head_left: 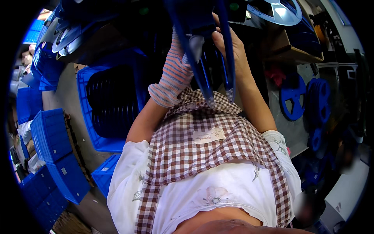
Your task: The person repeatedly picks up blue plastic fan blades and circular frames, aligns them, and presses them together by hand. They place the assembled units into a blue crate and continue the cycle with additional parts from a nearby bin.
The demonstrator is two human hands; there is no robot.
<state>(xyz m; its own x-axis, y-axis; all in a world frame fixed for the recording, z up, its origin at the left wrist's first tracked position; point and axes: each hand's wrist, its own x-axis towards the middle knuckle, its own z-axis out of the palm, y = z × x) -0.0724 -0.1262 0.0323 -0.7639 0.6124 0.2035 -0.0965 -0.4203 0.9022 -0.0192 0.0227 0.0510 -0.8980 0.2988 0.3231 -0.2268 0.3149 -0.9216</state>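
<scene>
A dark blue plastic reel stands almost edge-on at the top middle, its two flanges tapering toward my apron. My left hand, in a pink-and-blue striped glove with a grey fingertip, closes on it from the left; the other fingers are mostly hidden. From the right, my bare right hand grips the same reel. Its thumb shows between the flanges, and the other fingers are largely covered. Behind the reel it is too dark to make out details.
A blue crate of black discs stands at left, with stacked blue bins beyond. Blue cut-out discs lie at right. A pale reel and a cardboard box are at upper right; more pale reels sit upper left.
</scene>
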